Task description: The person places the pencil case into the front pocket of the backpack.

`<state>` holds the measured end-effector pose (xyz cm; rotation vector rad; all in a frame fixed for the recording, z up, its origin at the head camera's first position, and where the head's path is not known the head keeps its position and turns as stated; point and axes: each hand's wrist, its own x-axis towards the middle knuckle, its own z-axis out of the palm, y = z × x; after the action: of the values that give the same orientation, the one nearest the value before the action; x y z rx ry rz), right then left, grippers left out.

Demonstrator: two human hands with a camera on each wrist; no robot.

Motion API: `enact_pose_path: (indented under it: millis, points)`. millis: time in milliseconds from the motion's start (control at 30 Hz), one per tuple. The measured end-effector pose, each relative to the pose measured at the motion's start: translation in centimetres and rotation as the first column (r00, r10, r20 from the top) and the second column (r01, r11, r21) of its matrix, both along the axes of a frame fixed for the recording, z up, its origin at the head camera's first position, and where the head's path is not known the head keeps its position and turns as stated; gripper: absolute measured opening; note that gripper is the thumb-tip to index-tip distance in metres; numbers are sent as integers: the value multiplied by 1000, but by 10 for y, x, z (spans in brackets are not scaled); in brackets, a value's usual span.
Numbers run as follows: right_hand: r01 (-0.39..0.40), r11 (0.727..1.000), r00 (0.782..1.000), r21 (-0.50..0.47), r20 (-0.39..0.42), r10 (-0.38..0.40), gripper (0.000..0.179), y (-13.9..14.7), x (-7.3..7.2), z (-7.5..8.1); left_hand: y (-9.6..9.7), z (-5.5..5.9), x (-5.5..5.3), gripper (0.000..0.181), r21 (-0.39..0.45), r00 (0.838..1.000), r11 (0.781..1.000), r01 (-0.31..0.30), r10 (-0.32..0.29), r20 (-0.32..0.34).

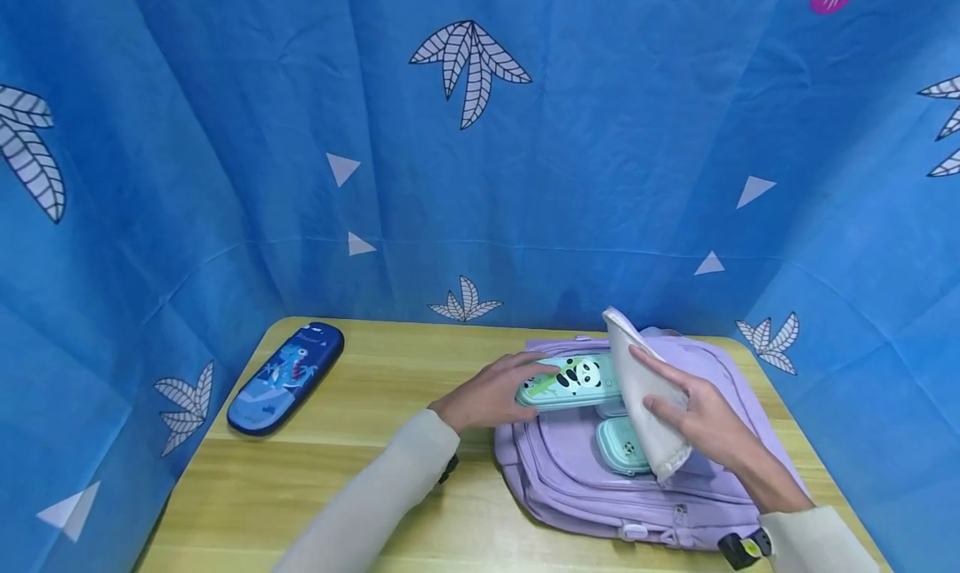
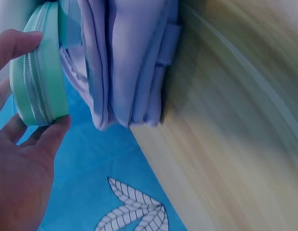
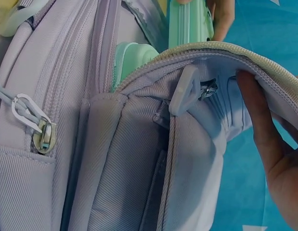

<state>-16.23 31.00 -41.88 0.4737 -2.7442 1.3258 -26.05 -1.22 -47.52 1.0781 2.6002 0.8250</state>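
The left hand [image 1: 487, 391] grips a green panda pencil case [image 1: 551, 388] between thumb and fingers, over the far left part of a purple backpack [image 1: 570, 456]. The right hand [image 1: 708, 416] pinches the backpack's raised pale flap [image 1: 637, 381]. A smaller green case [image 1: 621, 446] sits beside the flap. The backpack lies on the desk's [image 1: 405, 356] right, a blue pencil case [image 1: 287, 379] far left.

backpack [image 1: 570, 448]: matt ribbed cloth | panda case [image 1: 573, 391]: smooth | tabletop [image 1: 397, 365]: wood-grained | curtain [image 1: 600, 148]: cloth
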Motion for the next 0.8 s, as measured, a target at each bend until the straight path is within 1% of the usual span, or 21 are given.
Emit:
enact_pose_path:
  millis: [100,267,333,433,533,633,800]
  points:
    - [-19,1000,1000,24,-18,19,66,1,-1,-2,12,-3,-1,72,-2,1000,1000,14,-14,-21]
    - [-49,998,997,43,-57,51,65,2,-1,-3,30,-9,-4,72,22,998,999,49,-48,-49]
    - [-55,998,996,36,-64,57,65,3,-1,-3,37,-11,-5,71,34,997,998,55,-53,-48]
    - [-42,999,998,24,-55,43,65,5,0,-2,44,-15,-7,71,55,999,997,47,-45,-30]
    - [-16,1000,999,17,-31,17,66,6,0,1,47,-18,-7,70,63,1000,998,26,-26,-7]
    - [2,1000,1000,24,-8,-2,66,8,1,6,47,-19,-7,71,53,1000,999,11,-11,4]
    - [-6,999,1000,45,20,5,71,11,-2,13,45,-18,-7,73,53,1000,999,-2,2,15]
